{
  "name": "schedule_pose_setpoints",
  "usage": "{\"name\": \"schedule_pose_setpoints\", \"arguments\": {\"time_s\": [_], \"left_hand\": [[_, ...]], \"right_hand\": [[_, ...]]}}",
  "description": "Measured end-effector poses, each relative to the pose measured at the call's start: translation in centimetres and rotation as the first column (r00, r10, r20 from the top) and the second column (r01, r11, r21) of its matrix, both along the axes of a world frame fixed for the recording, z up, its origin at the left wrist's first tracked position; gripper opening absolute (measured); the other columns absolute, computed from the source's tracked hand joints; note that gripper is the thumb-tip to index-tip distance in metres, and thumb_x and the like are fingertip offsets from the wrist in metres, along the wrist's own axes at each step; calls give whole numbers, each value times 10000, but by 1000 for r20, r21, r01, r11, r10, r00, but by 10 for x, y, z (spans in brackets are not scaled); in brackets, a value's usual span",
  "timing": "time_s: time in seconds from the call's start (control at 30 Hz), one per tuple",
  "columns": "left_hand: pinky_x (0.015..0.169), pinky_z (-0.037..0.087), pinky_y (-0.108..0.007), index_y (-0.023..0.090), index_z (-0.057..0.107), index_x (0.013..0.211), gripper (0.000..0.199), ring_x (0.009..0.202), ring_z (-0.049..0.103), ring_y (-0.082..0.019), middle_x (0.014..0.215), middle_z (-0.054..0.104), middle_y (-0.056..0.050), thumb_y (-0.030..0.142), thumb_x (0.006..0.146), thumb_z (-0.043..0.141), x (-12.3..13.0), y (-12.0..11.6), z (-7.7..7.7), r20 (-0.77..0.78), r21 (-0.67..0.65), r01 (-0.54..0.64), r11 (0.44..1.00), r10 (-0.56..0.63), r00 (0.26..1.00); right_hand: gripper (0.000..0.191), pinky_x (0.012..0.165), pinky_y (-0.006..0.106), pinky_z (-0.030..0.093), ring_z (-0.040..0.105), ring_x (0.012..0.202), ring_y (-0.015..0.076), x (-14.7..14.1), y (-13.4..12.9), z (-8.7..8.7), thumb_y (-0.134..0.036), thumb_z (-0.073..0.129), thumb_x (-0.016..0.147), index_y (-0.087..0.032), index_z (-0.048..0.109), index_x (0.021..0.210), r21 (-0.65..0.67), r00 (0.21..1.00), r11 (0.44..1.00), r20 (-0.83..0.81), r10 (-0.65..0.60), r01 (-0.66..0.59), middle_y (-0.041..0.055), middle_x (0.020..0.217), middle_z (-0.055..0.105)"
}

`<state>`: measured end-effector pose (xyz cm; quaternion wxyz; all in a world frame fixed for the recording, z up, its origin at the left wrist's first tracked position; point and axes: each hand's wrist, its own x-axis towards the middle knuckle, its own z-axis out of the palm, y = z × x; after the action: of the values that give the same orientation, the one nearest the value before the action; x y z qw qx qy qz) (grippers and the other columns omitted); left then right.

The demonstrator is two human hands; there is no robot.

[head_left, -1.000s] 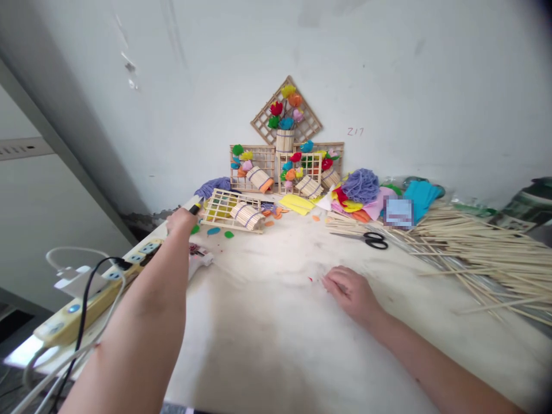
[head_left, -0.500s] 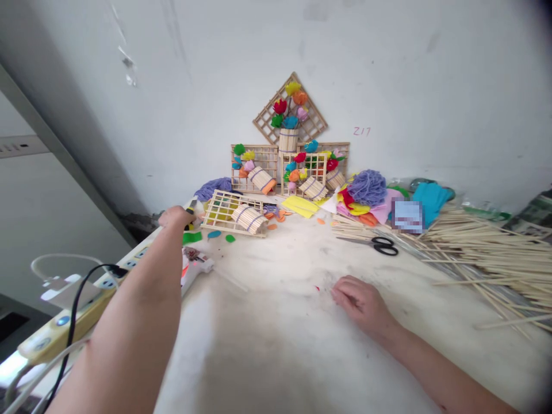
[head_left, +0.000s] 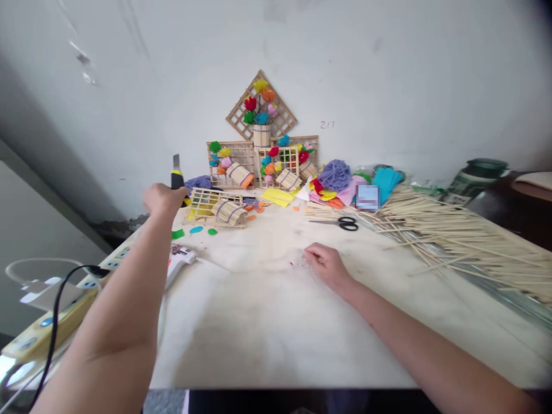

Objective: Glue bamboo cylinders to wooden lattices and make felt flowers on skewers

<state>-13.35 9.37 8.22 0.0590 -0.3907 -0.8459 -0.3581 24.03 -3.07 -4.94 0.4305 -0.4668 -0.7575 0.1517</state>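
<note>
My left hand (head_left: 160, 198) is closed around a black and yellow utility knife (head_left: 176, 179). The knife stands nearly upright, blade up, above the far left of the table, close to a stick lattice (head_left: 200, 207) with a small stick bundle (head_left: 229, 211) on it. My right hand (head_left: 328, 265) rests on the table with its fingers curled together; what they hold, if anything, is too small to make out. By its fingertips lies a tiny red scrap (head_left: 291, 264). A white glue gun (head_left: 181, 260) lies below my left wrist, partly hidden by the forearm.
Lattice panels with felt flowers (head_left: 261, 103) lean on the wall. Black-handled scissors (head_left: 342, 223) lie beyond my right hand. Loose sticks (head_left: 466, 236) cover the right side, with purple yarn (head_left: 335, 174) and felt behind. A power strip (head_left: 64, 322) with cables runs along the left edge.
My left hand has lifted the utility knife off the far left of the table, so its blade now shows clearly. The view has shifted right and down; my right hand stays on the table.
</note>
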Motion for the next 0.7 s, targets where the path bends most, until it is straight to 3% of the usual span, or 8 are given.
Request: {"name": "schedule_pose_setpoints", "arguments": {"time_s": [0.13, 0.23, 0.33, 0.5, 0.6, 0.7], "left_hand": [[666, 464, -358, 171, 588, 624, 269, 699, 602, -251, 563, 570, -42, 425, 585, 670, 93, -35, -4, 46, 100, 300, 949, -306, 951], [621, 447, -308, 173, 649, 692, 256, 683, 613, -235, 599, 621, -56, 413, 605, 628, 168, -69, -23, -6, -20, 482, 876, -482, 876], [639, 445, -307, 164, 665, 765, 273, 752, 627, -249, 715, 663, -101, 390, 626, 604, 225, -99, -49, -69, -174, 545, 820, -562, 824], [688, 458, -339, 139, 630, 891, 338, 855, 606, -262, 882, 637, -150, 410, 782, 458, 266, -129, -85, -207, -227, 562, 795, -603, 770], [725, 453, -325, 153, 601, 937, 261, 926, 575, -242, 917, 618, -130, 302, 817, 423, 273, -141, -92, -265, -235, 615, 753, -658, 705], [745, 453, -316, 160, 585, 975, 246, 962, 558, -231, 963, 616, -108, 238, 775, 465, 277, -155, -92, -256, -236, 696, 678, -735, 628]], "right_hand": [[242, 602, 246, 459, 578, 641, 135, -9, -3, 7, -344, 495, 806, -146, 633, 831, -143, 967, 990, -251, -46, 9, 54, 746, 647], [338, 637, 271, 498, 619, 687, 142, -20, -10, 18, -379, 523, 794, -133, 622, 1003, -284, 872, 954, -485, -58, -94, 85, 897, 667], [364, 677, 270, 507, 622, 761, 140, -27, -16, 28, -411, 551, 778, -151, 608, 1026, -373, 748, 900, -659, -85, -227, 71, 965, 651], [313, 605, 237, 467, 582, 677, 133, -25, -19, 33, -448, 529, 790, -150, 621, 796, -539, 634, 797, -724, -271, -275, 20, 710, 634], [292, 630, 237, 456, 601, 709, 141, -24, -20, 33, -429, 550, 788, -149, 633, 800, -585, 586, 749, -738, -334, -311, 29, 743, 664], [259, 653, 241, 463, 610, 714, 145, -24, -20, 34, -373, 541, 802, -133, 614, 734, -604, 548, 735, -744, -381, -308, 46, 730, 666]]}}
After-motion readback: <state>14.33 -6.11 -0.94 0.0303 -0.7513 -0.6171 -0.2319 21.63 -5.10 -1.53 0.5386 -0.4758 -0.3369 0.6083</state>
